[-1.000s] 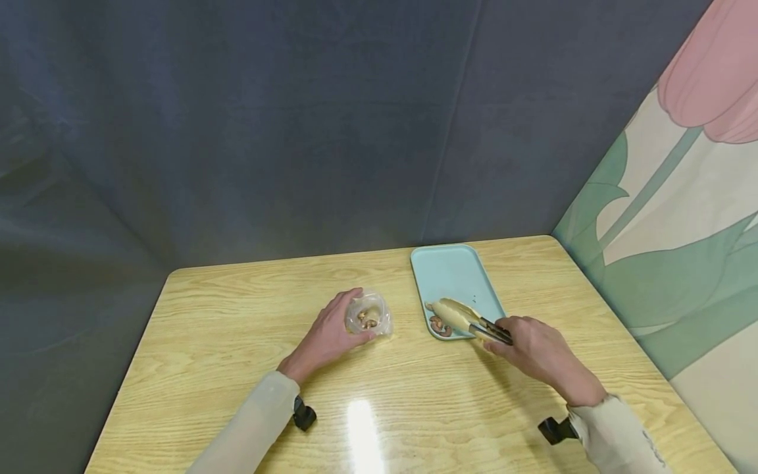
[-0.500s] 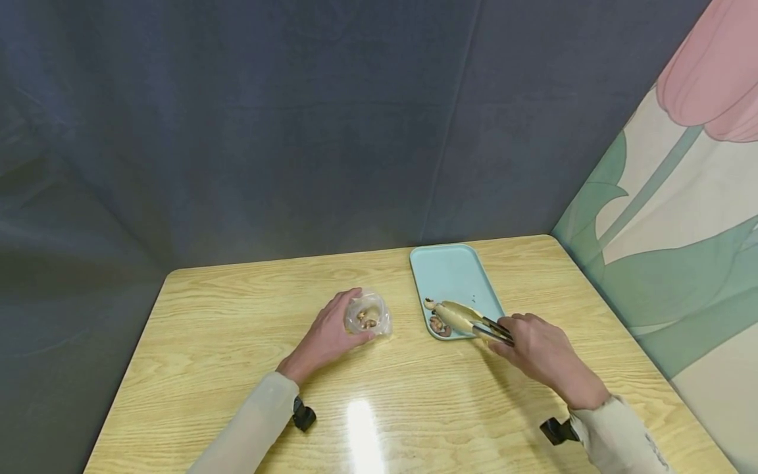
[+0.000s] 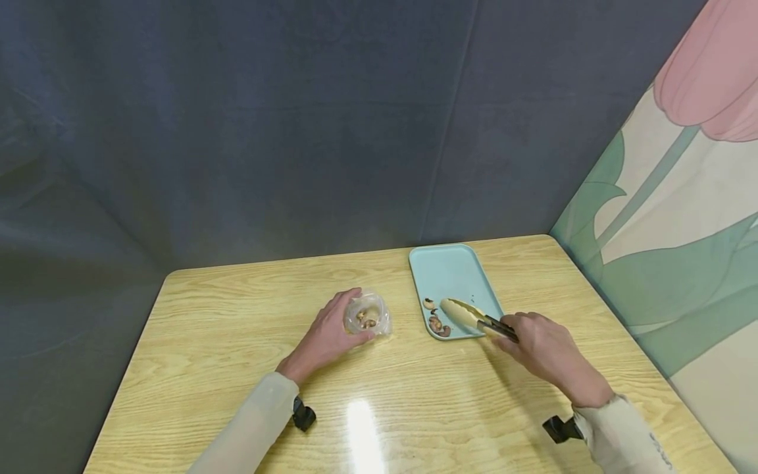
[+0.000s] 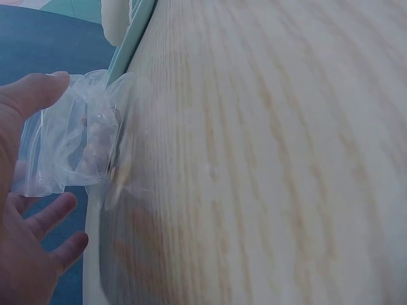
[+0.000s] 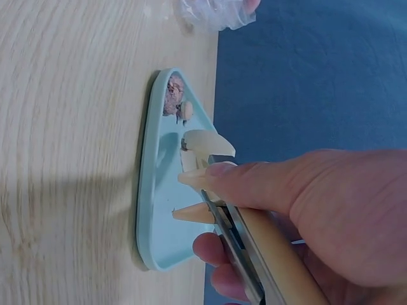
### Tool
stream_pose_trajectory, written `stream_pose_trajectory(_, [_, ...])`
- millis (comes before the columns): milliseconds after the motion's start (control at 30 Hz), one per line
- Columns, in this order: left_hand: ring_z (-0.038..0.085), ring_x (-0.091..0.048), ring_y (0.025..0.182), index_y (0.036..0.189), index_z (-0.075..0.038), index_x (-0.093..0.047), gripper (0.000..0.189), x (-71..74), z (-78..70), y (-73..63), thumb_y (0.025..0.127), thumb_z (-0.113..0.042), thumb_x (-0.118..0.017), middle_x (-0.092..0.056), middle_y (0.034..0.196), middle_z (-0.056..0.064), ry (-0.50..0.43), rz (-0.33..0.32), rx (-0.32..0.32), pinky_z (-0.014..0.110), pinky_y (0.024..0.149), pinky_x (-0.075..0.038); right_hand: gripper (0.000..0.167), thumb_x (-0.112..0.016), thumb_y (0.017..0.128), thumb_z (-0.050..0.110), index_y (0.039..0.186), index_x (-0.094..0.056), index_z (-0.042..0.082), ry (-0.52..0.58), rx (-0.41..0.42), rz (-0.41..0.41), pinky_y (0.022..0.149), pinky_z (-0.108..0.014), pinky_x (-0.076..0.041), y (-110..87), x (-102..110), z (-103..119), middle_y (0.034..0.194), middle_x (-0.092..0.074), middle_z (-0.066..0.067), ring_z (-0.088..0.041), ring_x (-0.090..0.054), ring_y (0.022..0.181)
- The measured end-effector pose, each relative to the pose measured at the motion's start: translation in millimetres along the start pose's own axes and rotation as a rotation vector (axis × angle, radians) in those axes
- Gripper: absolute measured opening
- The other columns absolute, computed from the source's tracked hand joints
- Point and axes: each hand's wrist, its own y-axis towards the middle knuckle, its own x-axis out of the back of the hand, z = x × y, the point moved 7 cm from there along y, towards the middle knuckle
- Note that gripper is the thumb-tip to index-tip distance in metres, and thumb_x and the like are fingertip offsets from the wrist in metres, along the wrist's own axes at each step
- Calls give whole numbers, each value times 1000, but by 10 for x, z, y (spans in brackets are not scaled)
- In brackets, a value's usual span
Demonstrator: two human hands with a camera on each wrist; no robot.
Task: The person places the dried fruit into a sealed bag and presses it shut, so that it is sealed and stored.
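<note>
My left hand (image 3: 328, 336) holds a clear plastic bag (image 4: 70, 140), thumb on one side and fingers on the other. The bag stands on the table with its mouth upward, and several small brown and pale pieces (image 3: 368, 320) show inside. My right hand (image 3: 545, 349) grips metal tongs (image 3: 464, 313) with cream-coloured tips. The tips are over the near part of a light blue tray (image 3: 450, 270), with nothing visible between them. Left of them, in the tray's near left corner, lie curved brown pieces (image 3: 437, 324) and a pale roundish piece (image 5: 186, 110); their kind is unclear.
The wooden table (image 3: 237, 368) extends around the bag and tray. A dark curtain (image 3: 296, 131) hangs behind its far edge. At the right is a flower-patterned panel (image 3: 669, 263). Tiny dark specks lie on the tray.
The tongs have shifted slightly right, away from the pale piece, which now lies apart from the tips. Their two arms look closer together. My left hand and the bag have stayed put.
</note>
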Motion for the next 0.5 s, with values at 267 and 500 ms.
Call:
stream_pose_trajectory(267, [32,-48,150,165,-20,-38,93,-1,-2,13,90,-41,-87,-48,162,2,-6,2,-13,59,119,-44,30,-80,96,29,78,-57,20,1,3,2,51,-27,-29,1,75,-9,66,-44,4,-12,-38,59])
stream_pose_trajectory(500, [32,-47,152,165,-21,-38,92,9,-25,6,90,-42,-87,-50,161,4,5,0,-9,61,123,-39,29,-78,98,29,79,-58,19,-4,14,-5,53,-29,-30,12,188,30,67,-44,4,-13,-39,61])
